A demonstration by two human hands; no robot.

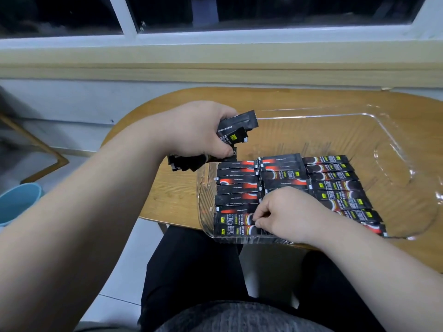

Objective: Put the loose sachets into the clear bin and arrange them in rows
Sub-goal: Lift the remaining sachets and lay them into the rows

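Observation:
A clear plastic bin (374, 121) lies on a small wooden table (177, 202). Several black sachets with red and yellow print (335, 185) lie inside it in three rows at the near end. My left hand (194, 130) hovers over the bin's left rim and grips a bundle of loose black sachets (237, 130), their ends sticking out on both sides of the fist. My right hand (285, 212) is inside the bin at the near edge. Its fingertips pinch the end of a sachet in the left row (235, 228).
The far half of the bin holds nothing. A windowsill and dark window run behind the table. A light blue bucket (19, 202) stands on the floor at the left. My legs in dark trousers are under the table's near edge.

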